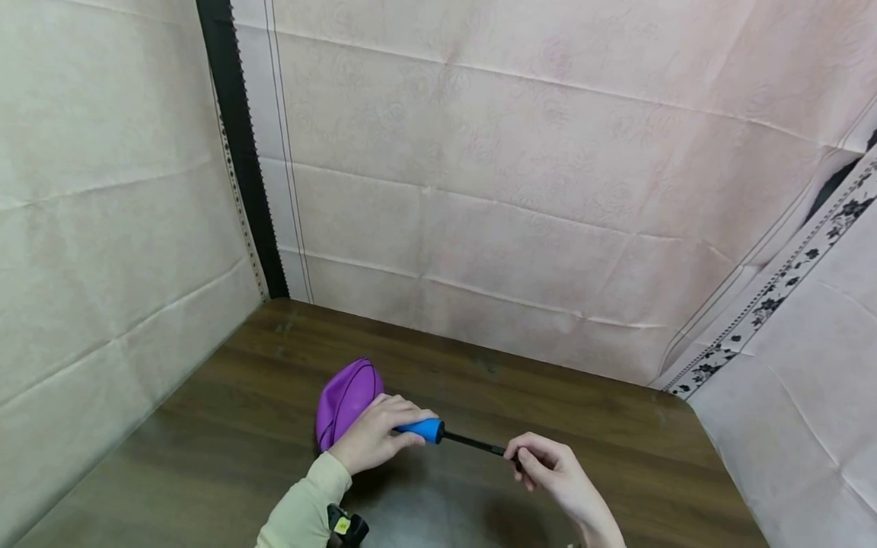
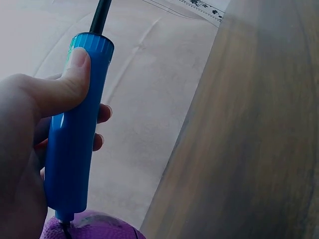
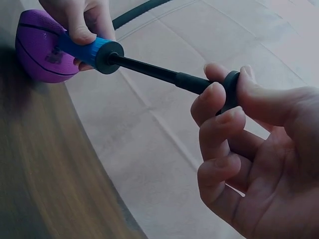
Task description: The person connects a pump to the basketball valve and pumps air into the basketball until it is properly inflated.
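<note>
A purple ball (image 1: 342, 399) with black seam lines, partly collapsed, sits at the left of the table. My left hand (image 1: 379, 434) grips the blue barrel (image 2: 75, 154) of a hand pump, thumb laid along its side. In the left wrist view the barrel's narrow end meets the ball (image 2: 99, 226). The pump's black rod (image 3: 154, 70) is drawn out of the barrel toward the right. At the rod's far end, my right hand (image 1: 551, 468) pinches the round black handle (image 3: 231, 92) between thumb and fingers; its other fingers are curled below.
The brown wood-grain table (image 1: 617, 426) lies under both hands. Pale creased cloth walls (image 1: 479, 190) enclose it at the back and both sides. A black strip (image 1: 240, 144) runs down the back left corner. A dark wrist device (image 1: 347, 525) is on the left sleeve.
</note>
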The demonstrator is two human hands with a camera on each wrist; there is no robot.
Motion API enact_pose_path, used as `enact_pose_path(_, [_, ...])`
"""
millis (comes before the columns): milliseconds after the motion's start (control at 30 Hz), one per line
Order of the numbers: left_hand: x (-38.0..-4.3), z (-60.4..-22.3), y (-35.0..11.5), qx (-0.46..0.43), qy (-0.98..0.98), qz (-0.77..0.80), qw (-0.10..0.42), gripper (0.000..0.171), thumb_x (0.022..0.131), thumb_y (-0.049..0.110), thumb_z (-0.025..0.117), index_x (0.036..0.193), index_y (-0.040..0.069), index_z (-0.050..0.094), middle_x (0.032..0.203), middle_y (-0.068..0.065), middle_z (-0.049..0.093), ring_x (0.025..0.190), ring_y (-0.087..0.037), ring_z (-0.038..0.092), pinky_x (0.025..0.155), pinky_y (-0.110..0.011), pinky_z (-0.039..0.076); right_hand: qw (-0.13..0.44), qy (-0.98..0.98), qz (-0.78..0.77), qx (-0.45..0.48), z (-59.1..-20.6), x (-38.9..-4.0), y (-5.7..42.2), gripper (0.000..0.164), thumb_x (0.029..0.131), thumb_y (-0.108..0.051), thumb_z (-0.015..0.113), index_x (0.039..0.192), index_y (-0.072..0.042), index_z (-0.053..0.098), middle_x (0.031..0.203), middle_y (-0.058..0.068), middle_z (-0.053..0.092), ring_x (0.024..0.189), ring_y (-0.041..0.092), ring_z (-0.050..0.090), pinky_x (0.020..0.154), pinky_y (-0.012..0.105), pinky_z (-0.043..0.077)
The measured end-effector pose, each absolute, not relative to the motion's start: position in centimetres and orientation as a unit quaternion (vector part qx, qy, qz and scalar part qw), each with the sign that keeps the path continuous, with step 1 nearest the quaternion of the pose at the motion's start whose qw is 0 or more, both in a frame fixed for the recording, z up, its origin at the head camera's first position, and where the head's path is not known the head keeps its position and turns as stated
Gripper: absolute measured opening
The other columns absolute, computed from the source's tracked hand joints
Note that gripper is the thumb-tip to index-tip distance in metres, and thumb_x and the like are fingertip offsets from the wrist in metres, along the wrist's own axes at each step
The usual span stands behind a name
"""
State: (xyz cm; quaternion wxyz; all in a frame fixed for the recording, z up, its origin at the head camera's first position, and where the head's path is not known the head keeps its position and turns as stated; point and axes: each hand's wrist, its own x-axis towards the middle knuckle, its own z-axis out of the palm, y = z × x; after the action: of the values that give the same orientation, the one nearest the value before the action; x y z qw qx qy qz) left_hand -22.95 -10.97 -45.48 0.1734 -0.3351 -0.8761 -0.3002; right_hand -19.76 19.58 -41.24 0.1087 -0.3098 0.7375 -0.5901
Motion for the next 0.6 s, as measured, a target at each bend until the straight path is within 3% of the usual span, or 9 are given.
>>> enact_pose_path(433, [-22.6,-45.9,-9.2,-0.373,-0.856,-0.316,0.168,0.034,0.082,0.035,0.060,0.115,0.030,0.058,0.100,0.016,0.063,0.088,-0.001,0.053,0.079,-0.024,0.037,0.144,0.726,-0.596,-0.311,-42.5,-20.2,16.4,0.025,0.096,-0.012,0.038,0.101,0.009,0.051,0.071,0.030,0.042,0.054,0.028,0.040,0.046,0.027,0.041])
enact_pose_path(600, [-22.3,-46.5,-8.2,-0.400,-0.842,-0.323,0.162,0.033,0.083,0.035,0.059,0.115,0.027,0.059,0.099,0.014,0.063,0.087,-0.001,0.052,0.078,-0.021,0.037,0.160,0.743,-0.578,-0.296,-43.2,-20.2,15.3,0.028,0.096,-0.017,0.040,0.100,0.006,0.053,0.073,0.030,0.045,0.052,0.013,0.043,0.046,0.026,0.042])
